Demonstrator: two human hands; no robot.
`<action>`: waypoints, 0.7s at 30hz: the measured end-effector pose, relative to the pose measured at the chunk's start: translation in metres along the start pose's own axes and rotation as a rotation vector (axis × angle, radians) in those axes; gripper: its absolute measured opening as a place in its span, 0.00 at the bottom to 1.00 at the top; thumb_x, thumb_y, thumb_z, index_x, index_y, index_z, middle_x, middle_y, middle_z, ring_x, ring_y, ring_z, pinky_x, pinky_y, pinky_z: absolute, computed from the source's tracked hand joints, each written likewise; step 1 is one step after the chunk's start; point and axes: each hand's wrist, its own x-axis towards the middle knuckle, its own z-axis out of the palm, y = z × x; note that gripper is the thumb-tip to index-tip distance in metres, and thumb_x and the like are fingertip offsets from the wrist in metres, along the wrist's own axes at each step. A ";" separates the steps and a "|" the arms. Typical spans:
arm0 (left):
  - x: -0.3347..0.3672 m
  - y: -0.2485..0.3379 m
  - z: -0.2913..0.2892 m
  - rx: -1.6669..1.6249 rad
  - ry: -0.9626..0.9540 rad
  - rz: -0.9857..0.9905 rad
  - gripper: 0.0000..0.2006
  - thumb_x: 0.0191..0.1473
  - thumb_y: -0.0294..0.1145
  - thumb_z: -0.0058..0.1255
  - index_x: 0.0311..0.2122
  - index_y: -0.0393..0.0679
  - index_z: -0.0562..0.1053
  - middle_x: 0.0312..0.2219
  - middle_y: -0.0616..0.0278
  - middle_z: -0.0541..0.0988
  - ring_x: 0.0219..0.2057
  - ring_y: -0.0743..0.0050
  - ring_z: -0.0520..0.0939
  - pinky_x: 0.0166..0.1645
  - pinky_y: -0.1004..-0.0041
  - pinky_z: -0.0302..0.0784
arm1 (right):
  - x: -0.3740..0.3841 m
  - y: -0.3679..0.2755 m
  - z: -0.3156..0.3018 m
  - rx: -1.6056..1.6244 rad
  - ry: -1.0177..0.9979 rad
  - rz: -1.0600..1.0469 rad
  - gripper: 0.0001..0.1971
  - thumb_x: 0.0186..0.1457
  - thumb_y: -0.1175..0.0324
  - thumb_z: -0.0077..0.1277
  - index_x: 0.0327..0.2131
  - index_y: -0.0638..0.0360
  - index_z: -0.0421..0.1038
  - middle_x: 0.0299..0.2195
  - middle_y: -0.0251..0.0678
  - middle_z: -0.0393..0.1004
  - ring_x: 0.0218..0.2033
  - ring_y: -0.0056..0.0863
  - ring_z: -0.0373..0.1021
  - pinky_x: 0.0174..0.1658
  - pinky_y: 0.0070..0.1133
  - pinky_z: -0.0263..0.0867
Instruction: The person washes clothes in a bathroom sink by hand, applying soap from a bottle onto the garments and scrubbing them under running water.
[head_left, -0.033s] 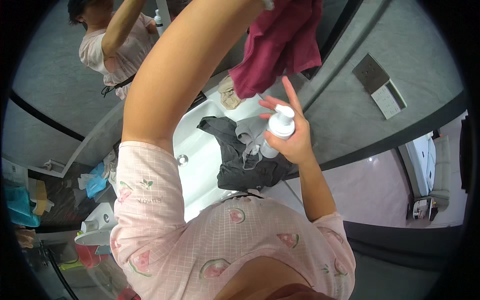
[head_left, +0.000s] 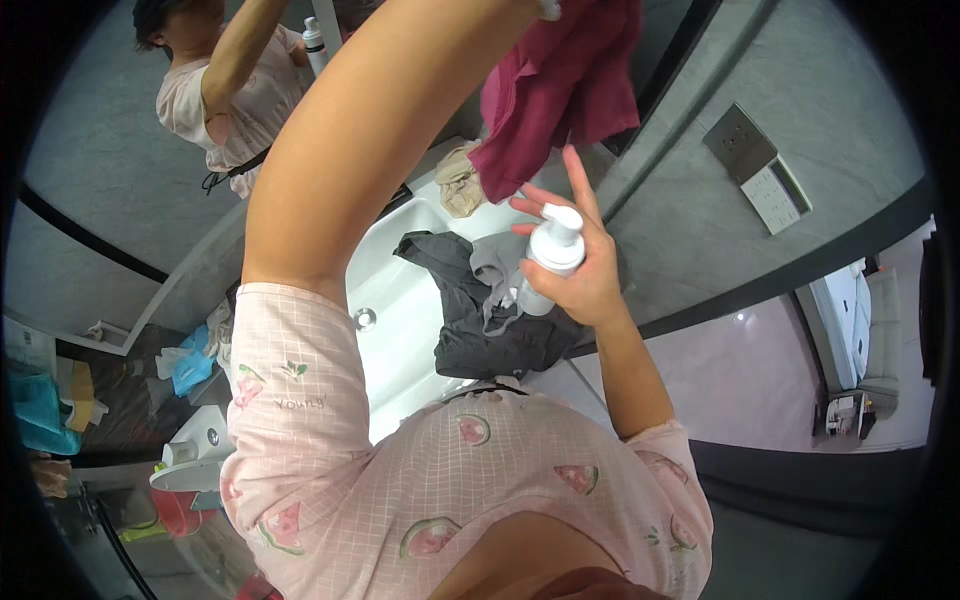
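My right hand [head_left: 592, 272] holds a white pump bottle [head_left: 556, 248] between thumb and palm, several fingers stretched out past it. Dark pink cloth [head_left: 560, 95] hangs from the top of the picture, its lower edge just beyond those fingertips. My left arm [head_left: 370, 140] reaches up and out of the picture, so its hand is hidden; something whitish shows at the wrist. Below the bottle, dark grey clothing [head_left: 500, 340] lies over the right side of the white sink [head_left: 395, 300], along with a lighter grey piece [head_left: 497, 265].
A beige cloth [head_left: 459, 185] lies on the sink's far rim. A wall socket panel [head_left: 757, 165] is on the right. To the left, a mirror [head_left: 90, 130] reflects me and the bottle, and blue and white items [head_left: 195, 365] sit on a dark surface.
My right hand and the pump bottle have shifted slightly up and left. The hanging pink cloth has swayed a little. The clothing in the sink stays put.
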 end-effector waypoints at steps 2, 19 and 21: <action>-0.001 0.007 0.009 -0.190 0.015 -0.035 0.11 0.54 0.31 0.34 0.35 0.37 0.69 0.28 0.53 0.75 0.29 0.65 0.77 0.31 0.72 0.73 | 0.004 -0.016 0.016 -0.013 -0.001 0.080 0.28 0.34 0.78 0.54 0.46 0.62 0.66 0.61 0.50 0.33 0.46 0.30 0.67 0.45 0.23 0.65; -0.054 -0.030 -0.090 1.427 -0.148 0.699 0.17 0.37 0.35 0.60 0.31 0.37 0.69 0.25 0.53 0.72 0.34 0.53 0.74 0.46 0.68 0.65 | 0.043 -0.131 -0.121 -0.707 0.396 -0.113 0.16 0.43 0.76 0.51 0.40 0.60 0.69 0.29 0.29 0.70 0.28 0.16 0.66 0.32 0.15 0.63; -0.045 -0.031 -0.103 1.277 -0.212 0.325 0.09 0.37 0.27 0.56 0.26 0.37 0.71 0.20 0.55 0.73 0.30 0.56 0.76 0.41 0.71 0.67 | 0.054 -0.152 -0.143 -0.882 0.366 -0.099 0.16 0.43 0.72 0.50 0.40 0.57 0.70 0.28 0.26 0.69 0.27 0.14 0.64 0.31 0.14 0.61</action>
